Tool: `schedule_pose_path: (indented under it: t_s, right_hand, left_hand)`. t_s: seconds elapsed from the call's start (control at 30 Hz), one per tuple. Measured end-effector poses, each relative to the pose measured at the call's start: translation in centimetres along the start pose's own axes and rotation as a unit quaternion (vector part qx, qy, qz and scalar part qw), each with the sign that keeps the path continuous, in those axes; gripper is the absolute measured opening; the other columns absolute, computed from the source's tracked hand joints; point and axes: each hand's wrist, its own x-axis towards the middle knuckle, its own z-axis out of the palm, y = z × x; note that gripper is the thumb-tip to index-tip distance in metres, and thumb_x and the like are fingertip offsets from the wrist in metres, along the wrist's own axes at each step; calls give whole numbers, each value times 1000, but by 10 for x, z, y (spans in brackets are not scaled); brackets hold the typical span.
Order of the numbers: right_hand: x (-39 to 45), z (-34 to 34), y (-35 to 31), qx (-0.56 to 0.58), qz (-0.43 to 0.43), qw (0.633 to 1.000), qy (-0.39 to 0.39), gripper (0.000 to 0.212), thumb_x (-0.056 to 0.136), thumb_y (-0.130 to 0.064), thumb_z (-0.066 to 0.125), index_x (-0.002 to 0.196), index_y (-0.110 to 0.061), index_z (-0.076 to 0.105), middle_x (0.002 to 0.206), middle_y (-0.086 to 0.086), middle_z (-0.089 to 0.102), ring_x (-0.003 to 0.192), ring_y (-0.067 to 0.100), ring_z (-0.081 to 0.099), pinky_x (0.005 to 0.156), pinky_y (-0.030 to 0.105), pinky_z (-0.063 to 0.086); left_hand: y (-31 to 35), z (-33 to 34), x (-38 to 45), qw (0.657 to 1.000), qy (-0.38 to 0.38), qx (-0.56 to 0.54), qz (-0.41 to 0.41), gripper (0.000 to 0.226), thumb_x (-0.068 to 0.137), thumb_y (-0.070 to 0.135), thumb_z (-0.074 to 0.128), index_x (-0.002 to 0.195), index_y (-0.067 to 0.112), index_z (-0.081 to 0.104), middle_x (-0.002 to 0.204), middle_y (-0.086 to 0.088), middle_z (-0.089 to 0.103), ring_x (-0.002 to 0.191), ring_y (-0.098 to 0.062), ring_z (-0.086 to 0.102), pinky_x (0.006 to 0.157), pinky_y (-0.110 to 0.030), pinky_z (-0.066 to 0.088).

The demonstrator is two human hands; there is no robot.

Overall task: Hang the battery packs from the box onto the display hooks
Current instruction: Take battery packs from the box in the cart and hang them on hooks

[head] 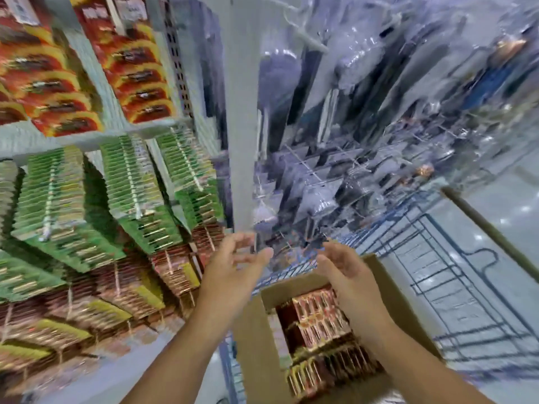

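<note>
A brown cardboard box (256, 339) sits low in the middle, open at the top, with red and gold battery packs (318, 319) stacked inside. My left hand (233, 258) hovers above the box's left side with fingers loosely spread and nothing in it. My right hand (341, 263) hangs over the box's far right corner, fingers relaxed and empty. Both palms face each other, a short gap between them. On the left, display hooks (134, 196) carry rows of green packs (58, 199) and, lower, red packs (172, 275). The picture is motion-blurred.
The box rests in a blue wire cart (455, 290). Orange and red packs (52, 68) fill the upper left shelf. A white upright post (239, 112) splits the shelving; to its right hang clear-bagged goods (364, 83). Pale floor lies at the right.
</note>
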Motion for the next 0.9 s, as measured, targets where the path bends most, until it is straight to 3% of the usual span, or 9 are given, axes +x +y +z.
schedule_pose_path:
  t_s: [0.07, 0.13, 0.2, 0.3, 0.43, 0.53, 0.67, 0.9]
  right_hand:
    - [15, -34, 22, -12, 18, 999, 33, 19, 96, -37, 73, 115, -35, 69, 108, -13, 71, 101, 4, 67, 80, 18, 48]
    - [32, -66, 45, -18, 42, 998, 49, 17, 97, -37, 72, 113, -35, 69, 107, -9, 72, 92, 9, 69, 69, 18, 52]
    - [49, -94, 73, -33, 67, 996, 56, 18, 97, -42, 71, 114, -36, 67, 110, -8, 72, 95, 13, 69, 71, 23, 54]
    - [71, -125, 117, -57, 104, 990, 78, 23, 95, -44, 72, 115, -35, 65, 110, -11, 69, 104, 9, 66, 91, 34, 54]
    - [94, -149, 174, -117, 149, 978, 87, 33, 94, -47, 72, 120, -30, 61, 113, -11, 66, 104, 8, 62, 94, 34, 52]
    - [112, -153, 223, -172, 178, 966, 79, 35, 95, -46, 71, 120, -24, 61, 119, -3, 64, 108, 12, 59, 92, 29, 45]
    - [126, -141, 282, -261, 211, 941, 51, 50, 93, -46, 70, 129, -14, 64, 121, 8, 66, 118, 27, 61, 104, 45, 51]
    - [135, -117, 336, -376, 230, 895, 65, 61, 98, -43, 63, 145, -8, 49, 143, 17, 51, 136, 34, 47, 116, 47, 40]
  left_hand:
    - [-6, 37, 7, 1000, -8, 24, -5, 27, 95, 36, 73, 118, 36, 60, 121, 19, 61, 89, 14, 63, 78, -18, 53]
    - [-16, 74, 13, 998, -16, 53, -12, 29, 95, 37, 73, 121, 33, 60, 122, 17, 62, 92, 10, 64, 75, -14, 48]
    - [-30, 110, 20, 995, -30, 82, -38, 26, 94, 42, 72, 116, 42, 58, 119, 20, 61, 100, 4, 64, 78, -18, 49]
    - [-60, 157, 31, 989, -30, 131, -68, 24, 94, 45, 73, 109, 49, 55, 112, 19, 63, 99, 0, 64, 81, -28, 54]
    - [-109, 210, 40, 975, -48, 191, -100, 33, 93, 50, 71, 122, 44, 56, 114, 20, 59, 95, 5, 58, 74, -22, 47]
    - [-151, 242, 51, 966, -62, 228, -102, 35, 94, 52, 70, 125, 43, 56, 125, 17, 55, 104, -1, 60, 83, -29, 53]
    - [-209, 272, 75, 941, -100, 297, -127, 42, 95, 51, 70, 132, 35, 56, 137, 6, 53, 120, -16, 58, 94, -38, 54]
    - [-296, 303, 98, 881, -154, 437, -91, 58, 96, 54, 65, 145, 25, 53, 149, -4, 50, 132, -27, 52, 102, -43, 50]
